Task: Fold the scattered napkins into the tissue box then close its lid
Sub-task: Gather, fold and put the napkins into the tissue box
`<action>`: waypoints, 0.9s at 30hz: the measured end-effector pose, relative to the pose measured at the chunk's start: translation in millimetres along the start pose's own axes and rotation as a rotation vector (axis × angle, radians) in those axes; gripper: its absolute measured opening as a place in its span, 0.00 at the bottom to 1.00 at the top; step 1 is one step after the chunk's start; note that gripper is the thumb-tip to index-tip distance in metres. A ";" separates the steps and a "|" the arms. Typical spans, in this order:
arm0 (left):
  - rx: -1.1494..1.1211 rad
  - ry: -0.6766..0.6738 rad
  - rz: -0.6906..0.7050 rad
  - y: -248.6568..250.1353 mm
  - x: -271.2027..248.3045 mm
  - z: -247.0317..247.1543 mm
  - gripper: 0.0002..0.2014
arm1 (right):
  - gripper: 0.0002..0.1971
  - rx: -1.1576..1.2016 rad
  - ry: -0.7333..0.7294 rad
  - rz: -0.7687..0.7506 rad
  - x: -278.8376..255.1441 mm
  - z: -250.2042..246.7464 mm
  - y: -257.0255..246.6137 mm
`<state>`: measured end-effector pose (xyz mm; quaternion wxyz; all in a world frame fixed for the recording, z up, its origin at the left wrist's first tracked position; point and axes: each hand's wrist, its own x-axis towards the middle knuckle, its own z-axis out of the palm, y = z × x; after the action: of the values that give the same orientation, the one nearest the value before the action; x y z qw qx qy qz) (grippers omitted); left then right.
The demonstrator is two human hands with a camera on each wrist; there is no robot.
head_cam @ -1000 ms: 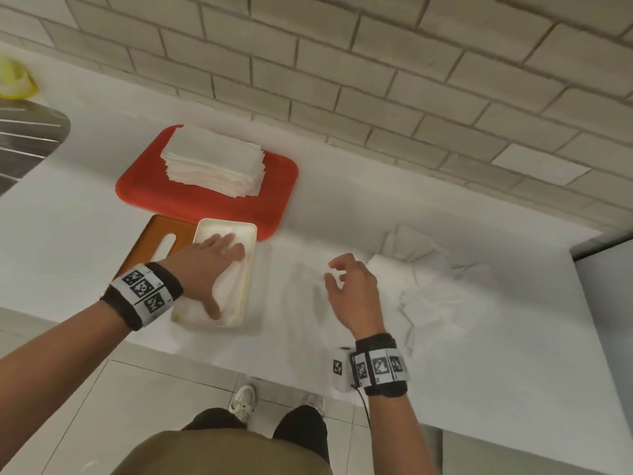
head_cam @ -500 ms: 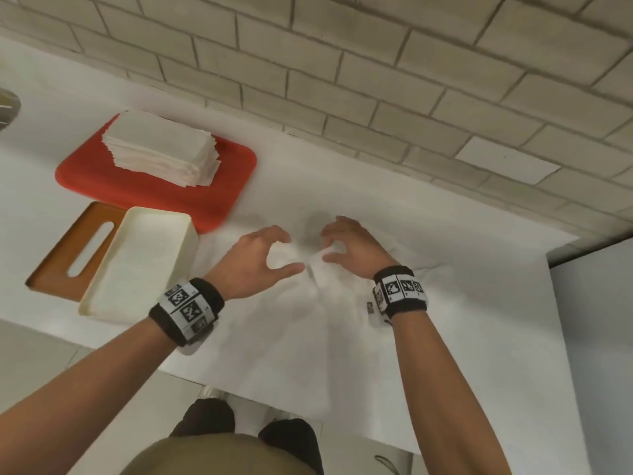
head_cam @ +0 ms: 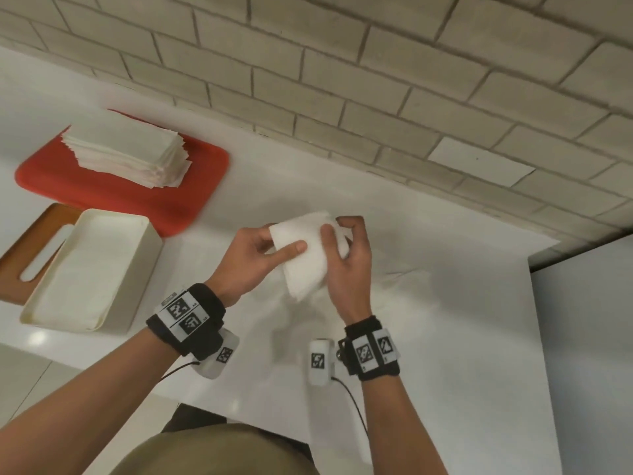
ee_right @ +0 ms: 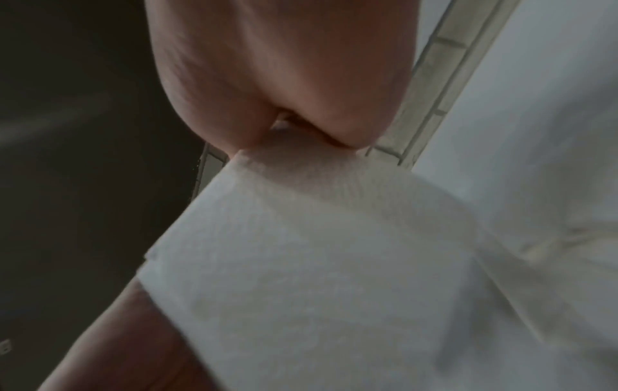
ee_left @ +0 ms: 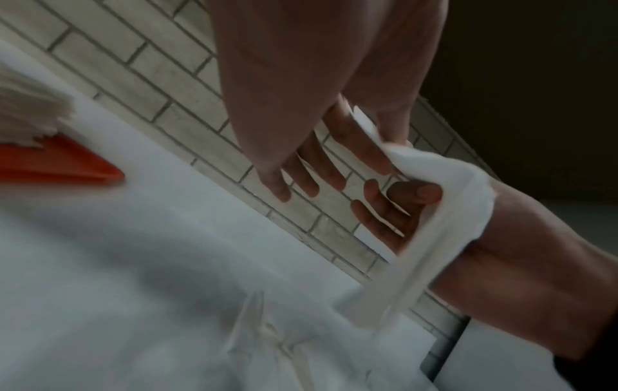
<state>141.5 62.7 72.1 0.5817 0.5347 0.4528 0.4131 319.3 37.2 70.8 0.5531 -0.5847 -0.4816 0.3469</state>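
Observation:
A white napkin (head_cam: 305,255) hangs between both hands above the counter, partly folded. My left hand (head_cam: 255,255) pinches its left edge, thumb on top. My right hand (head_cam: 346,250) grips its right edge with curled fingers. In the left wrist view the napkin (ee_left: 444,211) drapes over the fingers (ee_left: 384,219) of the right hand. The right wrist view is filled by the napkin (ee_right: 317,264) pinched in my right hand. The cream tissue box (head_cam: 144,269) stands open at the left with napkins inside. Its brown slotted lid (head_cam: 20,265) lies beside it. More scattered napkins (head_cam: 400,272) lie flat under the hands.
A red tray (head_cam: 137,197) holding a tall stack of folded napkins (head_cam: 126,156) sits behind the box. A tiled wall (head_cam: 376,80) runs along the counter's back. The counter edge (head_cam: 531,269) ends at the right by a grey panel.
My left hand left the tissue box and came to the napkin pile. Both hands have lifted one napkin off the counter and now hold it between them. The camera view shifted right.

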 end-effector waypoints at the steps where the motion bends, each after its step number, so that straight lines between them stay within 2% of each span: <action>1: -0.006 -0.008 -0.022 -2.1 -1.5 2.4 0.13 | 0.04 -0.005 -0.015 0.011 -4.2 3.6 2.2; 3: -0.027 0.041 -0.030 -7.4 -1.9 5.8 0.13 | 0.06 -0.080 -0.036 0.063 -4.5 0.8 16.3; 5: -0.058 0.137 -0.046 -12.5 1.2 3.9 0.14 | 0.13 -0.243 0.058 0.134 7.1 -17.0 44.7; 7: -0.046 0.212 -0.055 -18.0 4.1 -2.1 0.13 | 0.25 -0.513 0.222 0.269 26.3 -46.0 82.4; 8: -0.016 0.238 -0.053 -21.5 5.4 -5.7 0.14 | 0.33 -0.638 0.233 0.408 35.1 -59.3 99.4; 10: 0.030 0.278 -0.047 -29.9 7.3 -12.4 0.15 | 0.46 -0.830 0.064 0.689 47.3 -77.8 126.7; 11: 0.044 0.298 -0.038 -32.8 8.2 -14.9 0.16 | 0.45 -0.884 -0.034 0.731 52.1 -83.0 134.4; 13: 0.072 0.350 -0.027 -38.3 9.8 -17.8 0.17 | 0.31 -0.900 -0.123 0.667 61.3 -90.5 140.2; 15: 0.085 0.402 -0.019 -45.2 10.3 -19.2 0.20 | 0.19 -0.814 -0.139 0.551 66.9 -91.3 129.6; 18: 0.127 0.416 -0.005 -50.9 7.5 -19.0 0.26 | 0.16 -0.556 -0.114 0.372 70.1 -81.1 87.2; 20: 0.236 0.354 0.043 -56.4 8.6 -16.3 0.23 | 0.13 -0.219 -0.094 0.258 64.7 -69.5 49.9; 22: 0.313 0.247 0.047 -56.9 8.8 -7.5 0.15 | 0.19 0.108 -0.100 0.176 55.1 -60.9 10.5; 24: 0.238 0.117 -0.050 -48.8 5.9 2.1 0.20 | 0.28 0.296 -0.112 0.158 45.1 -56.0 -19.8; 26: 0.054 -0.009 -0.152 -42.8 4.8 10.3 0.19 | 0.32 0.315 -0.134 0.135 33.4 -50.4 -29.1; 27: -0.081 -0.057 -0.201 -37.4 4.2 13.0 0.21 | 0.32 0.251 -0.138 0.133 27.0 -48.1 -25.9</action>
<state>155.0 60.3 34.8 0.6540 0.4743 0.4703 0.3552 367.8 45.8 106.7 0.5630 -0.5163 -0.4317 0.4796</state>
